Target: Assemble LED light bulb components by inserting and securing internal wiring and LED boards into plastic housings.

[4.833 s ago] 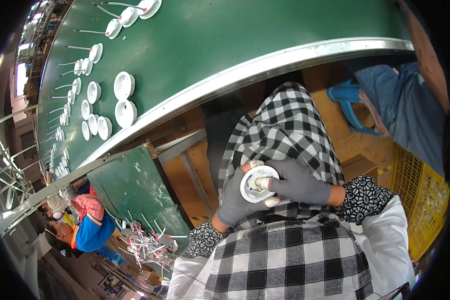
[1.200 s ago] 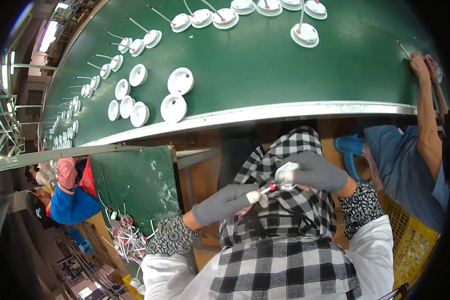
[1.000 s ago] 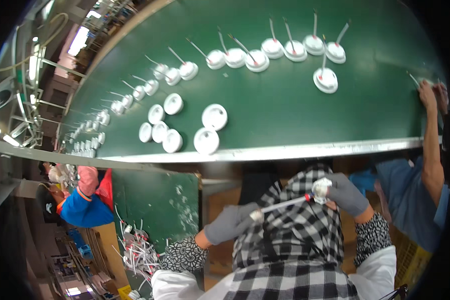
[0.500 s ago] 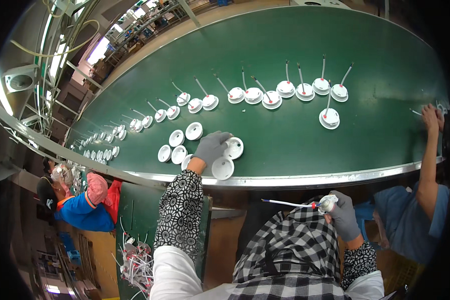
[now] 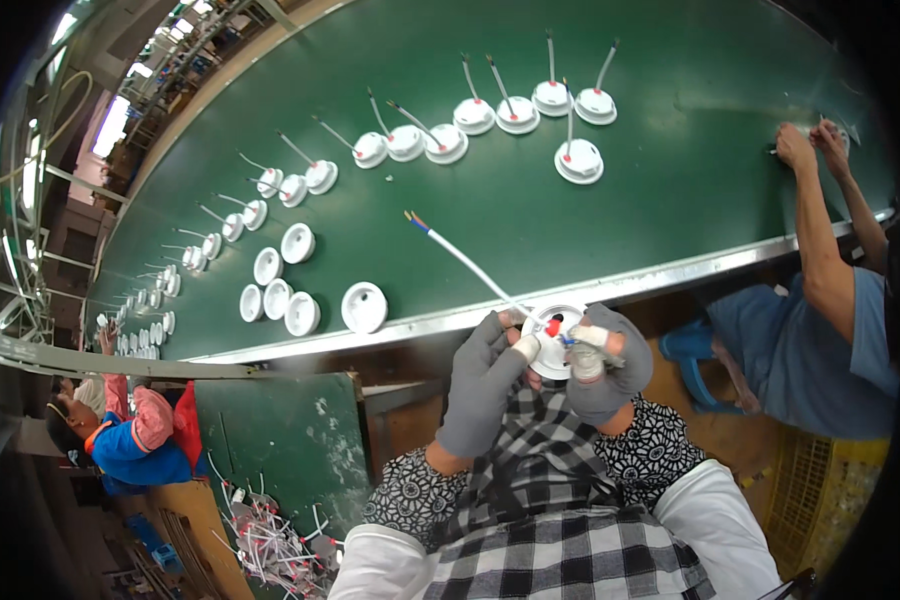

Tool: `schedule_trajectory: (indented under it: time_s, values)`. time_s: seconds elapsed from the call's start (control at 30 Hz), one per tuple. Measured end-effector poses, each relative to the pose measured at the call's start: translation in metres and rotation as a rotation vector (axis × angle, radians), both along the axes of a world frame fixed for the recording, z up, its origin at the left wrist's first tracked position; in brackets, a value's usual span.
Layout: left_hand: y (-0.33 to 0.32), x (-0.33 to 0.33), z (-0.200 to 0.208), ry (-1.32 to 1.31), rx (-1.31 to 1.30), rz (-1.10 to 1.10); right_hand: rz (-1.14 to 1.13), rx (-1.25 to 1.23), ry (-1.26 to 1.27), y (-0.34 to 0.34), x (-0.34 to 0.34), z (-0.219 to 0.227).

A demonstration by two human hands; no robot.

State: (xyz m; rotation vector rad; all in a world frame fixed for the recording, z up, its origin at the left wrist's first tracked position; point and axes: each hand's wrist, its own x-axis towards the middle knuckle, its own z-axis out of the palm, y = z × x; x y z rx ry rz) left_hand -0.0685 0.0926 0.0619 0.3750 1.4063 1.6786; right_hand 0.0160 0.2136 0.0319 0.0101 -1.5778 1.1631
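Close in front of me, my left hand (image 5: pixel 482 385), in a grey glove with bare fingertips, is closed around the side of a white round lamp housing (image 5: pixel 548 358). My gloved right hand (image 5: pixel 610 365) is closed at the housing's right side, its light-covered fingertips pinching the wired end of a white cable (image 5: pixel 467 262). A red grommet (image 5: pixel 552 327) on this cable sits over the housing's open face. Bare coloured wire ends stick out at the cable's far tip, up and left. My fingers hide most of the wired part.
Several open white housings (image 5: pixel 364 307) lie left on the green table (image 5: pixel 450 225), beyond its metal edge. Rows of corded housings (image 5: pixel 517 115) stand farther back. A pile of corded parts (image 5: pixel 280 540) lies lower left. Co-workers sit at the right (image 5: pixel 810 330) and far left (image 5: pixel 140 440).
My left hand has brought a housing from the table toward me. My right hand has carried the corded part up to it. The view has shifted, so the table items appear farther left.
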Motion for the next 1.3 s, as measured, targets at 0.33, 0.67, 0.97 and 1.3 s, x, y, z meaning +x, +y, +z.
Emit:
schedule_trajectory:
  time_s: [0.33, 0.67, 0.97, 1.3]
  values:
    - [-0.037, 0.008, -0.021, 0.223, -0.187, -0.511, 0.543, -0.792, -0.462, 0.005, 0.025, 0.001]
    - [-0.074, 0.016, -0.034, 0.687, -0.425, 0.124, 0.583, -0.853, -0.577, 0.013, 0.084, 0.017]
    - [-0.097, 0.023, -0.034, 1.0, -0.564, 0.267, 0.431, -0.233, -0.748, 0.002, 0.083, 0.03]
    - [-0.101, 0.023, -0.036, 1.582, -0.564, 0.216, 0.416, 0.047, -0.909, -0.019, 0.073, 0.033]
